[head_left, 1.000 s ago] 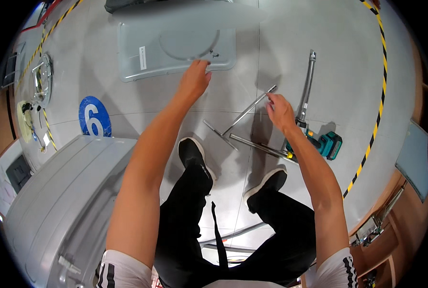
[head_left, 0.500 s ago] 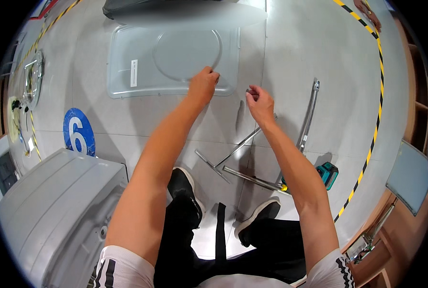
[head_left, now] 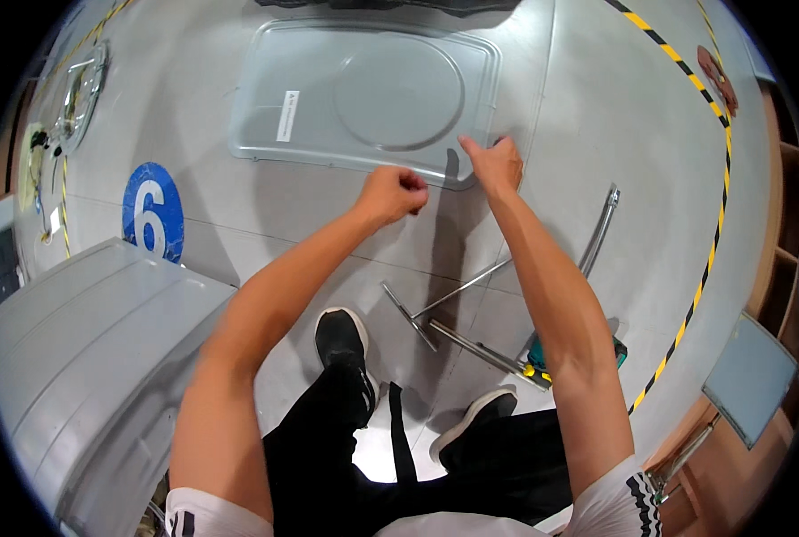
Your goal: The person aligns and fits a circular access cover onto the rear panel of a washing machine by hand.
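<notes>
Both my arms reach forward over the floor. My left hand (head_left: 395, 195) hovers just short of a grey panel's near edge, fingers curled in; whatever they may hold is hidden. My right hand (head_left: 496, 165) is raised at the near right corner of that panel. One digit points out to the left while the other fingers are folded, and their contents cannot be made out. The grey panel (head_left: 305, 80) lies flat, with a raised ring and a white label (head_left: 287, 116). Closer to my feet are a chrome T-handle wrench (head_left: 457, 291) and metal bars (head_left: 475, 347).
A teal power tool (head_left: 620, 353) is partly behind my right forearm. Another chrome bar (head_left: 602, 224) lies to its far side. A large grey metal housing (head_left: 104, 340) stands at my left, near a blue floor marker (head_left: 174, 215). Striped tape (head_left: 711, 251) runs along the right.
My left hand has drawn back from the panel toward me. My right hand has moved forward to the panel's corner, one digit now stretched out. The view has shifted.
</notes>
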Demonstrator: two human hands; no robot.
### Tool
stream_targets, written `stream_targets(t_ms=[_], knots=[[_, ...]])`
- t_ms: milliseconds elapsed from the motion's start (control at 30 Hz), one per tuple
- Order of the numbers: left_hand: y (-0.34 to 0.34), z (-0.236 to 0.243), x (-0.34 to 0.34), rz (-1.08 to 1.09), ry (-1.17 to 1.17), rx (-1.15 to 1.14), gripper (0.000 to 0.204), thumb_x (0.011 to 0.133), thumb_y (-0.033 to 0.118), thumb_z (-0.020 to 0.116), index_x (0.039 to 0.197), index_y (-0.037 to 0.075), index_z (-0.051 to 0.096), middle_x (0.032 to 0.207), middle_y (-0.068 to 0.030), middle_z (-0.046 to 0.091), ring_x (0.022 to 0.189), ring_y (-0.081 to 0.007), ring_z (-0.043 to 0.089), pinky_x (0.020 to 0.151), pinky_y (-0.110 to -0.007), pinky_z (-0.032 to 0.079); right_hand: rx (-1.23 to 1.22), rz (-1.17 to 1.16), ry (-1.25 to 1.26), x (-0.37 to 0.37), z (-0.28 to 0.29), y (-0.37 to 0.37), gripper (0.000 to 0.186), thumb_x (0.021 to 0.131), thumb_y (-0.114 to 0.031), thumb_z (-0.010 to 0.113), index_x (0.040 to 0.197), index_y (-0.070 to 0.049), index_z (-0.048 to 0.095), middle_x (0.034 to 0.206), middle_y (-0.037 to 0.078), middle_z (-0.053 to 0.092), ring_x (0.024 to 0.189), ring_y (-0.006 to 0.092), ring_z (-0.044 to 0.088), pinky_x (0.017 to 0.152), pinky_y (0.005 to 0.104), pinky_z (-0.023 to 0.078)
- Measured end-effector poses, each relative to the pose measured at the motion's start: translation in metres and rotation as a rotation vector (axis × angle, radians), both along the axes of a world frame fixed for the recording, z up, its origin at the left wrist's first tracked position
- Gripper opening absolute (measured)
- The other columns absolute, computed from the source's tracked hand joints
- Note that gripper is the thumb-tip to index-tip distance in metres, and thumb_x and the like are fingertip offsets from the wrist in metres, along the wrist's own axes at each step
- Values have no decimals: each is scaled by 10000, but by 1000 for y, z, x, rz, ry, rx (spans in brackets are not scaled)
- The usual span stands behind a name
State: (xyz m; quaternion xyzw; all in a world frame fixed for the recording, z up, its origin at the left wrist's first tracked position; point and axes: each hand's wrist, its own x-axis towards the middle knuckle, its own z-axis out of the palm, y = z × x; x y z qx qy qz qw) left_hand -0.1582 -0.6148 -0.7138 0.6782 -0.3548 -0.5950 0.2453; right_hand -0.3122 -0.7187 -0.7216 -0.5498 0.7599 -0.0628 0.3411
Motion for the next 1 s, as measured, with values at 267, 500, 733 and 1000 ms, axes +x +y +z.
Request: stream_targets(t_ms=[267, 500, 733, 1000], knots=[[73, 56, 48, 396, 349, 207, 234, 786, 111, 645, 961, -29, 575, 822, -71, 579, 728, -158, 597, 689, -290, 527, 268, -134, 65, 14, -34, -22, 738, 614, -331, 811, 1125, 60, 449, 1093, 208, 579, 1030, 320, 558, 857, 389, 442], [111, 56, 57, 592, 598, 218, 185, 790, 80, 646, 930, -11, 567, 843, -62, 572, 753, -153, 587, 718, -288, 513, 330, -153, -199, 19, -27, -21, 669, 626, -167, 818, 1100, 178, 495, 1207, 265, 506, 1102, 329, 515, 906, 352, 413], [131, 56, 63, 620, 703, 177, 187, 792, 76, 647, 937, 4, 554, 824, -53, 566, 729, -138, 572, 692, -283, 505, 187, -73, -149, 24, -9, -5, 649, 634, -161, 814, 1105, 162, 506, 1164, 245, 542, 1090, 310, 532, 886, 353, 427], [147, 65, 66, 620, 635, 250, 203, 817, 108, 627, 980, 24, 541, 817, -43, 564, 722, -140, 574, 678, -270, 505, 106, -19, -120, 37, -33, -10, 603, 653, -290, 792, 1077, 61, 546, 1097, 196, 586, 1024, 306, 570, 850, 373, 460]])
